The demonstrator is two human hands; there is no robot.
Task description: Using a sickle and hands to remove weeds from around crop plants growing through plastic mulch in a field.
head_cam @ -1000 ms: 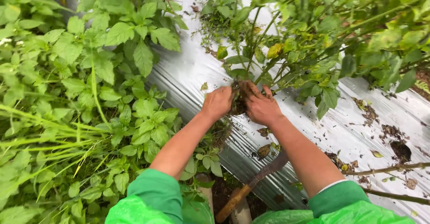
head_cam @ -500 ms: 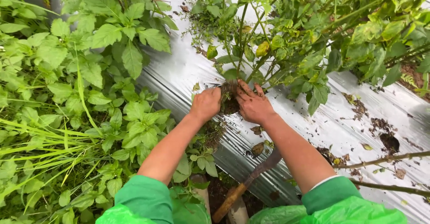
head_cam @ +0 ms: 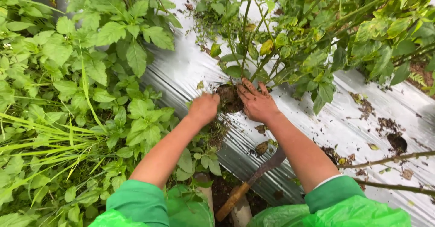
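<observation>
Ground: silver plastic mulch sheet [head_cam: 190, 73] runs diagonally under us, from upper left to lower right, scattered with soil crumbs and dead leaves.
Plant: our leafy green plant [head_cam: 272, 41] rises from a dark soil hole [head_cam: 226, 97] in the sheet; thin stems, some yellowed leaves.
Axis: its stems stand roughly upright, leaning up and away from us.
Left hand: our left hand [head_cam: 204, 109] is clenched in a fist just beside the hole; what it grasps we cannot tell.
Right hand: our right hand [head_cam: 257, 102] lies soil-stained with fingers spread flat, released, at the hole's right rim.
Edges: dense weeds [head_cam: 90, 95] crowd the sheet's left edge; open sheet lies to the right.
Tool: wooden-handled blade [head_cam: 253, 181] lies between our forearms, pointing up right.
</observation>
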